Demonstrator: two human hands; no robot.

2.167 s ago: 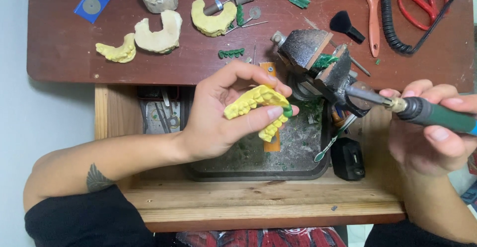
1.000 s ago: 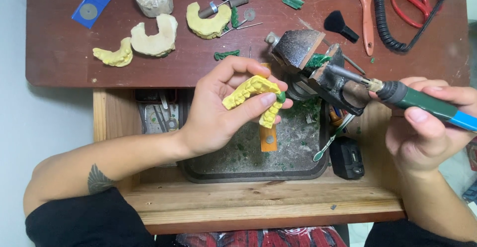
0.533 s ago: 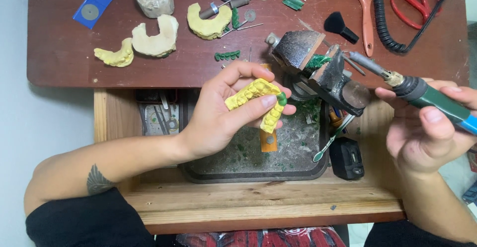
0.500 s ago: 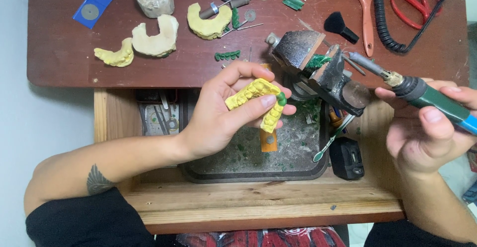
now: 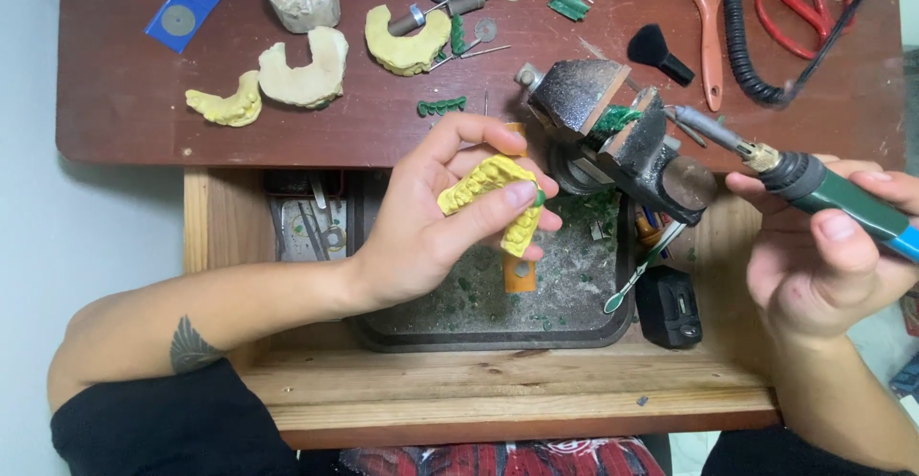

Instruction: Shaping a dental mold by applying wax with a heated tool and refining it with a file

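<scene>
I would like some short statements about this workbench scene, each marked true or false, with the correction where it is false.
1. The left hand holds a yellow dental cast. True.
2. The right hand is empty. False: it holds a green-handled rotary tool.
3. The tool's tip touches the cast. False: it points toward the vise, apart from the cast.
4. A dark tray with green shavings lies below the left hand. True.
5. Red scissors lie at the bench's far right. True.
6. The blue card lies in the tray. False: it lies on the bench top, far left.
</scene>
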